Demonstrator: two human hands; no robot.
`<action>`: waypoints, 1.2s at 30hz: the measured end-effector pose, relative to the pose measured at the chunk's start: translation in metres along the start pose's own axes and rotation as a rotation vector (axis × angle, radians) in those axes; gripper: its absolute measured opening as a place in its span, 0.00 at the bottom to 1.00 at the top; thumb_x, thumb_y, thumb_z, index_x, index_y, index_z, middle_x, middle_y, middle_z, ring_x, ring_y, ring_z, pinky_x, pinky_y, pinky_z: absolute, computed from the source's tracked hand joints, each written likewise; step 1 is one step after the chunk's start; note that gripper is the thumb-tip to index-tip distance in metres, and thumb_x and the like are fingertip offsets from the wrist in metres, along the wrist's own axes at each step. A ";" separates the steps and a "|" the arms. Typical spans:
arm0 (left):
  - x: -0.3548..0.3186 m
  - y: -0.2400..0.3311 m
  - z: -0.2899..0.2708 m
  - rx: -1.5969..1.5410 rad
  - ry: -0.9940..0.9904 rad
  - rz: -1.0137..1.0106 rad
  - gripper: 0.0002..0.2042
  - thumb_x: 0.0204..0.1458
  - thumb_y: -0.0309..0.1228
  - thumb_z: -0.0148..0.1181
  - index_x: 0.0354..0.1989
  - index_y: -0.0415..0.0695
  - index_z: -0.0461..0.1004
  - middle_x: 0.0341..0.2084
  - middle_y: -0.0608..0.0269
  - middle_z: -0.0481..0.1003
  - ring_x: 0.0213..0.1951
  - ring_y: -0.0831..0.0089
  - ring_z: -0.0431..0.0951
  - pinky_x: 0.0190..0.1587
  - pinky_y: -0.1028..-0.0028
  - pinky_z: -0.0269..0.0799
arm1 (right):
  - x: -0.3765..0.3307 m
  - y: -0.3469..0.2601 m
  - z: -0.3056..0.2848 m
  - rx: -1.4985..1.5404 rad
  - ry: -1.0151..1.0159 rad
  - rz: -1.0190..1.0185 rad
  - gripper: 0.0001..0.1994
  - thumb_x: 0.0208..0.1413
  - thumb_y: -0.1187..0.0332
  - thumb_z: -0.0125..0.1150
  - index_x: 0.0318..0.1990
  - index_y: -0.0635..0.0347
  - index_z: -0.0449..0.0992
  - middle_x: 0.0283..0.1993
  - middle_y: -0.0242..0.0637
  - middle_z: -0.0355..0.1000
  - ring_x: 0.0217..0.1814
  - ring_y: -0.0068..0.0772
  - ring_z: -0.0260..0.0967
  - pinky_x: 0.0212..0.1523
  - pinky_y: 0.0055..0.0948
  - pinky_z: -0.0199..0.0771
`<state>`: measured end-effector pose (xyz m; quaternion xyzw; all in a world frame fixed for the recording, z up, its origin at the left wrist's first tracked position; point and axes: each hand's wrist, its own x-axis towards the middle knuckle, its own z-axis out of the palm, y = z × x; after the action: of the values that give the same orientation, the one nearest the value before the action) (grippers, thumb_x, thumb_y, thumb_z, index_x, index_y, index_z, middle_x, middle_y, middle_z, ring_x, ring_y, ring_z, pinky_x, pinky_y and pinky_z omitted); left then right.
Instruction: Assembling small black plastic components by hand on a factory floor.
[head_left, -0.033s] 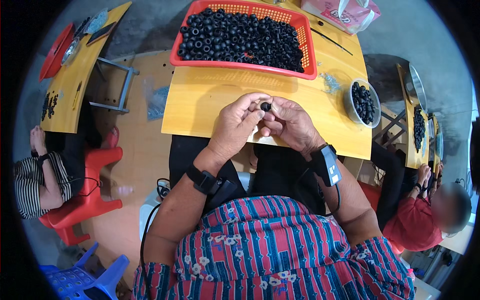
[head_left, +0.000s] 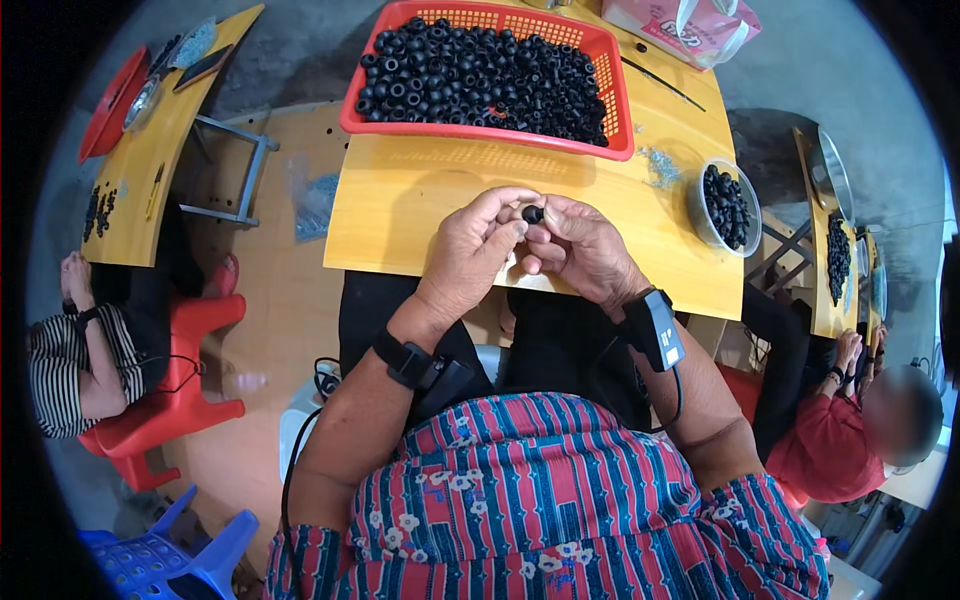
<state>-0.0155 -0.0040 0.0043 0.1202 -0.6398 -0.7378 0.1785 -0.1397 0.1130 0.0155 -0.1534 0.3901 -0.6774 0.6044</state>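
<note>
Over the near edge of the yellow table (head_left: pixel 380 225), my two hands meet around one small black round part (head_left: pixel 533 214). My left hand (head_left: pixel 473 245) is closed, its thumb and forefinger against the part's left side. From the other side, the fingers of my right hand (head_left: pixel 588 248) pinch the same part. Most of its underside is hidden by my fingers. A red plastic basket (head_left: pixel 480 132) beyond my hands holds a heap of small black parts (head_left: pixel 450 75), many of them ring-like with a hole.
To the right, a clear round tub (head_left: pixel 697 215) holds black parts, beside a small pile of clear bits (head_left: pixel 660 166). A thin black rod (head_left: pixel 665 83) and a pink bag (head_left: pixel 685 30) lie farther back. Other people sit at tables on both sides; a blue stool (head_left: pixel 170 560) stands lower left.
</note>
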 end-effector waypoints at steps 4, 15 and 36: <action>0.001 0.002 -0.001 0.006 -0.008 -0.026 0.17 0.57 0.24 0.49 0.56 0.39 0.66 0.28 0.70 0.74 0.24 0.88 0.64 0.27 0.87 0.62 | 0.001 0.003 -0.004 0.069 -0.009 0.022 0.13 0.62 0.64 0.48 0.43 0.66 0.70 0.28 0.28 0.64 0.25 0.19 0.61 0.33 0.27 0.74; 0.004 0.004 -0.007 0.106 -0.167 -0.056 0.17 0.59 0.31 0.51 0.53 0.33 0.65 0.34 0.64 0.72 0.34 0.81 0.74 0.36 0.82 0.72 | -0.007 0.000 0.012 -0.639 0.110 -0.114 0.08 0.60 0.72 0.49 0.43 0.65 0.70 0.32 0.29 0.68 0.29 0.15 0.66 0.33 0.18 0.73; 0.001 0.003 -0.001 0.005 -0.038 -0.025 0.17 0.60 0.28 0.48 0.57 0.37 0.65 0.28 0.71 0.66 0.25 0.87 0.63 0.28 0.86 0.62 | -0.039 -0.031 0.004 -0.146 0.165 -0.168 0.11 0.61 0.63 0.50 0.41 0.61 0.72 0.26 0.28 0.64 0.23 0.20 0.59 0.37 0.30 0.75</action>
<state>-0.0154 -0.0058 0.0074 0.1143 -0.6434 -0.7405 0.1569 -0.1501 0.1471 0.0501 -0.1727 0.4725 -0.7057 0.4989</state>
